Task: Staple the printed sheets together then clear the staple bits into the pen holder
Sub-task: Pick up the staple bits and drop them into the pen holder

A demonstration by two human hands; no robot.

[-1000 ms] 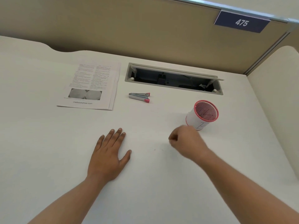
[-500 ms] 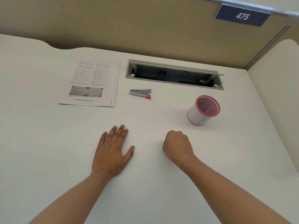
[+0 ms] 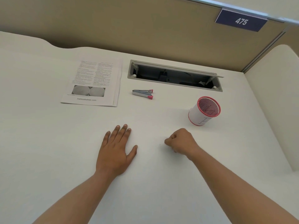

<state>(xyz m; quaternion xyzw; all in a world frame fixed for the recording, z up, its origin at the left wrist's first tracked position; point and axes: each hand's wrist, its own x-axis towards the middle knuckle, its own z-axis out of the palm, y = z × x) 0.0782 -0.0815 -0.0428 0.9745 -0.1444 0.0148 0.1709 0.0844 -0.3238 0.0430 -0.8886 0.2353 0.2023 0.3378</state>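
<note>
The printed sheets (image 3: 93, 81) lie stacked at the back left of the white desk. To their right lies a small silver stapler (image 3: 143, 94) with pink tips, and further right stands the white pen holder (image 3: 202, 117) with a pink mesh rim. My left hand (image 3: 115, 151) rests flat on the desk, fingers straight. My right hand (image 3: 180, 141) sits on the desk in front of the pen holder with its fingers curled in, thumb and fingertips together. A tiny dark speck (image 3: 160, 144) lies just left of those fingertips. I see nothing held in that hand.
An open cable hatch (image 3: 174, 84) is sunk into the desk behind the stapler. A tan partition with a blue plate marked 475 (image 3: 241, 21) closes the back. A white side panel (image 3: 275, 94) bounds the desk on the right.
My right hand has come back from beside the pen holder, moving left and down to the desk near the speck. My left hand has stayed flat in place.
</note>
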